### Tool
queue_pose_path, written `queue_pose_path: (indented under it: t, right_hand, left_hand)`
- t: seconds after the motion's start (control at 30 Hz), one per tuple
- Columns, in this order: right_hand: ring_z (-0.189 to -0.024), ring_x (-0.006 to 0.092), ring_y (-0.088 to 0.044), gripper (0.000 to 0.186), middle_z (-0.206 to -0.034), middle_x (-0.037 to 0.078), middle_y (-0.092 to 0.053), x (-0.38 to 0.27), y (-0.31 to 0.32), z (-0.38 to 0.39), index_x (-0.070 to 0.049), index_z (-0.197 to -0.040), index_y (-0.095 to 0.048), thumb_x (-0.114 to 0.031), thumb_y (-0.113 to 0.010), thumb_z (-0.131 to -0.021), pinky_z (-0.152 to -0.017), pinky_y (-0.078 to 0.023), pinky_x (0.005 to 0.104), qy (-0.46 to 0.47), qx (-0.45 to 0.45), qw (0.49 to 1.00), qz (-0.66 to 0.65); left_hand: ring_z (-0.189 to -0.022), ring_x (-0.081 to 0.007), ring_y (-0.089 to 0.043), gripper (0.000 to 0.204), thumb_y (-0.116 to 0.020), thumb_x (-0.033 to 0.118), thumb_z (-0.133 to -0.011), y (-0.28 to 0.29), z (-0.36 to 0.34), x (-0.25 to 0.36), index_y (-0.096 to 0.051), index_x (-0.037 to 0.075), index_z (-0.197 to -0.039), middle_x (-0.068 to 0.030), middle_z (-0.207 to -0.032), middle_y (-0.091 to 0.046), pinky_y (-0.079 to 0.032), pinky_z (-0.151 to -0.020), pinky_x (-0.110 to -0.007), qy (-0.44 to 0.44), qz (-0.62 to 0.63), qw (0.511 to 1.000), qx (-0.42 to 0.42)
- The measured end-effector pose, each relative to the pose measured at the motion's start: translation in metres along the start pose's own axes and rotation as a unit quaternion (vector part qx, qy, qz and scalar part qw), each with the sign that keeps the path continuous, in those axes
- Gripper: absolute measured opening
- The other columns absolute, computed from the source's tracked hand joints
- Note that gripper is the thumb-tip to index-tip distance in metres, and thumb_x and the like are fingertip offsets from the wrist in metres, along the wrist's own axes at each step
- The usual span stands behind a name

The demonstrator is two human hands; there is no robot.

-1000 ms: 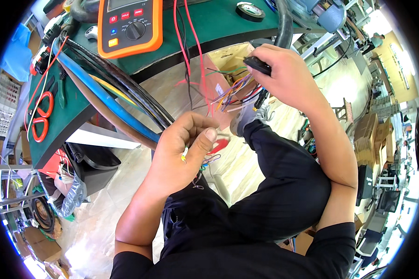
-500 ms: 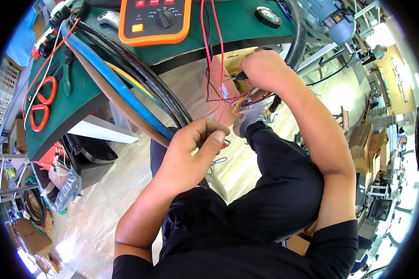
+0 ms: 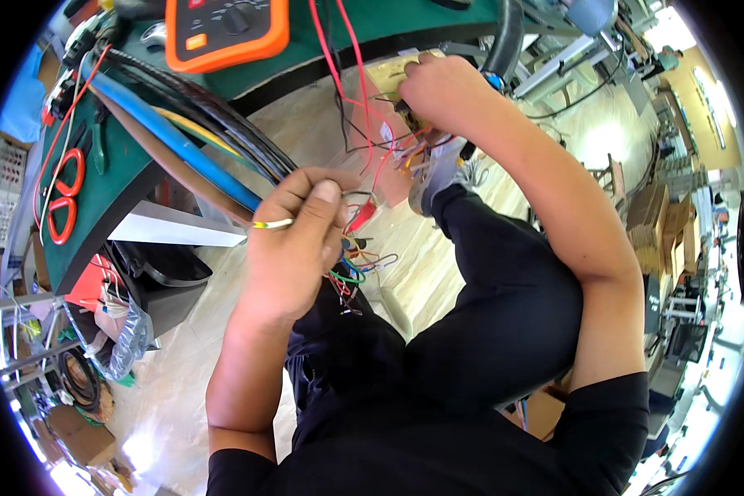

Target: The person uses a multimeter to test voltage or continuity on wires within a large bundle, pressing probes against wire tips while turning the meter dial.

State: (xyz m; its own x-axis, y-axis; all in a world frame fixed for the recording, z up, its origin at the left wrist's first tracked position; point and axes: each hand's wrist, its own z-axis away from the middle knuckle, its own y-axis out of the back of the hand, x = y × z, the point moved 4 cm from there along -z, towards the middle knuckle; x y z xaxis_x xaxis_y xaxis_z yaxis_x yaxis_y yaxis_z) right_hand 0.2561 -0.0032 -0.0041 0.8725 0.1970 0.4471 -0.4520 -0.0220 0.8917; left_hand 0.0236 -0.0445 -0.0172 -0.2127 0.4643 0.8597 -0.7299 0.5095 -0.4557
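On the table [image 3: 112, 194], scissors [image 3: 64, 201] near the left edge, pliers [image 3: 100, 149] just right of them, a meter [image 3: 223, 41] near the front edge. Running over that edge, cables [image 3: 171, 142] between pliers and meter, thin wires [image 3: 329, 59] right of the meter.

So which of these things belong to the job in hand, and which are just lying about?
Seemingly part of the job:
- yellow-tipped wire in the left hand
- coloured wires by the right hand
- red leads hanging near them
- orange-framed meter, probably

Apparently just lying about:
- red-handled scissors
- green-handled tool
- cardboard boxes
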Motion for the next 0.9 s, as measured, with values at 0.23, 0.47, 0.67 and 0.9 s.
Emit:
queue_pose_path:
  t: [0.23, 0.47, 0.67, 0.9]
  right_hand:
    - [-0.095, 0.0283, -0.064, 0.017, -0.086, 0.01, -0.068, 0.002, 0.025, 0.006, -0.008, -0.085, -0.071, -0.017, -0.074, -0.072, -0.074, -0.055, 0.0394, -0.034, -0.054, 0.995, -0.078]
    - [-0.082, 0.0334, -0.065, 0.024, -0.085, 0.017, -0.066, 0.016, 0.045, 0.044, -0.002, -0.094, -0.064, -0.019, -0.069, -0.078, -0.071, -0.052, 0.0417, 0.001, 0.102, 0.967, -0.233]
    - [-0.072, 0.0324, -0.061, 0.022, -0.074, 0.017, -0.058, 0.023, 0.05, 0.075, 0.001, -0.094, -0.062, -0.019, -0.063, -0.086, -0.067, -0.046, 0.0406, -0.031, 0.09, 0.852, -0.514]
    - [-0.065, 0.0183, -0.065, 0.019, -0.07, 0.013, -0.066, 0.031, 0.035, 0.083, 0.002, -0.089, -0.064, -0.018, -0.062, -0.089, -0.065, -0.05, 0.032, -0.074, 0.128, 0.799, -0.583]
  left_hand:
    - [-0.051, -0.002, -0.034, 0.025, -0.047, 0.015, -0.104, 0.002, 0.001, 0.002, -0.054, -0.005, -0.115, -0.0029, -0.082, -0.05, -0.026, -0.04, -0.017, -0.019, 0.038, 0.999, 0.014]
    - [-0.051, -0.0019, -0.034, 0.026, -0.046, 0.016, -0.104, -0.002, -0.006, 0.006, -0.054, -0.005, -0.117, -0.0028, -0.081, -0.05, -0.026, -0.04, -0.017, -0.027, 0.029, 0.999, 0.023]
    - [-0.05, -0.0018, -0.034, 0.028, -0.049, 0.017, -0.103, -0.024, -0.017, 0.006, -0.055, -0.004, -0.12, -0.0017, -0.08, -0.051, -0.026, -0.04, -0.016, -0.029, 0.001, 1.0, -0.011]
    - [-0.049, -0.0022, -0.036, 0.037, -0.057, 0.018, -0.099, -0.062, -0.053, 0.012, -0.053, -0.003, -0.13, 0.0004, -0.077, -0.05, -0.026, -0.039, -0.017, -0.079, -0.049, 0.996, -0.012]
